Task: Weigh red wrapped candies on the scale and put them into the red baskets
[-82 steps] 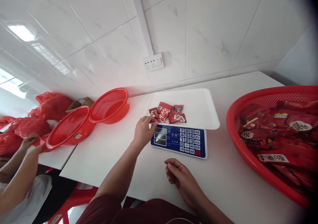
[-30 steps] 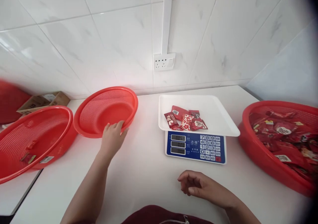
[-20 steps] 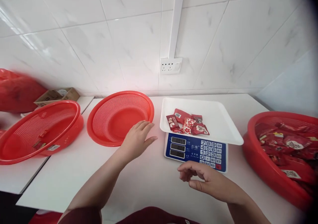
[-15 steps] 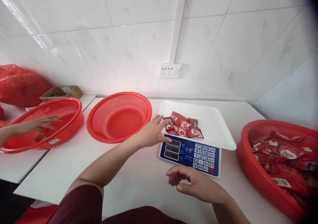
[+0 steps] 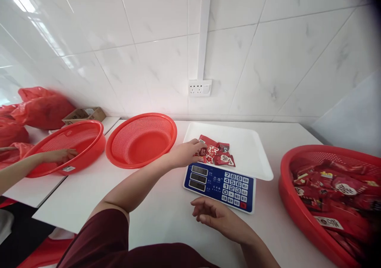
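My left hand point(image 5: 186, 154) reaches onto the white tray point(image 5: 253, 157) of the blue-faced scale point(image 5: 220, 184), its fingers pinched on a red candy packet point(image 5: 203, 151) at the left of a small heap of red packets point(image 5: 220, 155). My right hand point(image 5: 212, 217) rests on the white table in front of the scale keypad, fingers loosely curled, holding nothing. An empty red mesh basket point(image 5: 141, 140) stands just left of the scale.
A big red basket point(image 5: 330, 192) full of red packets sits at the right. A second red basket point(image 5: 71, 147) lies at the left, with another person's hand point(image 5: 59, 155) on its rim. Red bags point(image 5: 38, 109) and a cardboard box point(image 5: 85, 114) stand behind it. A wall socket point(image 5: 199, 88) is above.
My left hand came off the empty basket's rim, swung right and closed on a packet on the scale tray. Another person's arm came in at the left basket. My right hand barely moved.
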Motion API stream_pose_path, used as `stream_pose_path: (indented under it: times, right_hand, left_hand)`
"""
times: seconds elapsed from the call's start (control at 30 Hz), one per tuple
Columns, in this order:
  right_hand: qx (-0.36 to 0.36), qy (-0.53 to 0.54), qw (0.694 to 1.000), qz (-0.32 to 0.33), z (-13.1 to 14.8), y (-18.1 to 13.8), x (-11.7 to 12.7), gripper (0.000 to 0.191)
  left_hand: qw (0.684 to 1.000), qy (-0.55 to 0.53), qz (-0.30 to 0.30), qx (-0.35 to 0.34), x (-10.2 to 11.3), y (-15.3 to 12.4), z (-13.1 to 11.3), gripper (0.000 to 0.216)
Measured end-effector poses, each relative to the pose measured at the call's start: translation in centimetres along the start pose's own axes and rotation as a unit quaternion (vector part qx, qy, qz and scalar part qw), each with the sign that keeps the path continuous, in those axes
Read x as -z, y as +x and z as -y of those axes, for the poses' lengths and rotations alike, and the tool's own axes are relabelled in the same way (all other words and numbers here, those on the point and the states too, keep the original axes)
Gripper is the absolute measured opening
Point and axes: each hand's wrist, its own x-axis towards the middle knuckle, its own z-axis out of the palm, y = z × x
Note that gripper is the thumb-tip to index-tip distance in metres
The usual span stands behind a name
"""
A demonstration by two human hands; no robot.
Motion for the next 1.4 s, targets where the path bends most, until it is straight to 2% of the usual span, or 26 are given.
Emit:
stream_pose_path:
  times: [0.13, 0.27, 0.43, 0.57, 0.7, 0.8, 0.87, 0.93, 0.97, 1.03, 1.1, 1.17, 1.27, 1.4]
  right_hand:
    - [0.002, -0.009, 1.0, 0.004, 0.0, -0.1, -0.3, 0.046]
    - [0.0, -0.023, 1.0, -0.004, 0.3, -0.1, -0.4, 0.044]
    - [0.0, -0.028, 1.0, -0.012, 0.1, 0.1, -0.3, 0.042]
    - [0.009, -0.018, 0.999, -0.035, -0.2, 0.1, -0.2, 0.043]
    - [0.068, -0.047, 0.989, -0.125, 1.1, -0.8, 0.7, 0.037]
    - [0.116, -0.127, 0.952, -0.254, 3.5, -1.2, 2.3, 0.036]
    - [0.152, -0.226, 0.9, -0.341, 5.1, -0.5, 3.8, 0.039]
    - [0.172, -0.352, 0.836, -0.385, 6.5, 0.9, 5.3, 0.046]
    - [0.159, -0.412, 0.809, -0.388, 7.1, 1.9, 6.0, 0.05]
    - [0.081, -0.508, 0.773, -0.371, 7.8, 3.9, 7.1, 0.059]
    - [-0.006, -0.564, 0.753, -0.339, 8.0, 5.6, 7.7, 0.066]
    - [-0.047, -0.591, 0.741, -0.315, 7.8, 6.8, 8.0, 0.069]
    - [-0.035, -0.604, 0.735, -0.306, 7.4, 7.5, 8.2, 0.066]
    - [-0.008, -0.605, 0.725, -0.328, 7.1, 7.6, 8.6, 0.051]
  left_hand:
    - [0.999, -0.034, 0.014, -0.029, -0.5, -0.3, 0.0, 0.048]
    - [0.994, -0.095, -0.01, -0.051, -1.2, -0.1, 0.4, 0.05]
    - [0.991, -0.114, -0.039, -0.06, -1.4, 0.0, 0.4, 0.05]
    - [0.986, -0.111, -0.123, -0.021, 0.4, -1.3, 1.6, 0.041]
    - [0.967, -0.041, -0.235, 0.091, 2.5, -3.8, 4.3, 0.038]
    - [0.949, 0.026, -0.272, 0.16, 2.5, -5.3, 6.1, 0.044]
    - [0.947, 0.038, -0.276, 0.16, 1.8, -5.8, 6.4, 0.049]
    - [0.951, 0.042, -0.273, 0.136, 0.8, -5.8, 6.0, 0.049]
    - [0.955, 0.04, -0.271, 0.117, 0.4, -5.7, 5.5, 0.048]
    - [0.957, 0.027, -0.276, 0.08, -0.3, -5.5, 4.5, 0.045]
    - [0.954, 0.01, -0.294, 0.054, -0.6, -5.5, 3.4, 0.042]
    - [0.946, -0.012, -0.323, 0.036, -0.6, -5.7, 2.7, 0.038]
    - [0.925, -0.047, -0.376, 0.001, -0.4, -6.4, 2.1, 0.032]
    - [0.901, -0.078, -0.424, -0.056, -0.4, -7.3, 1.7, 0.025]
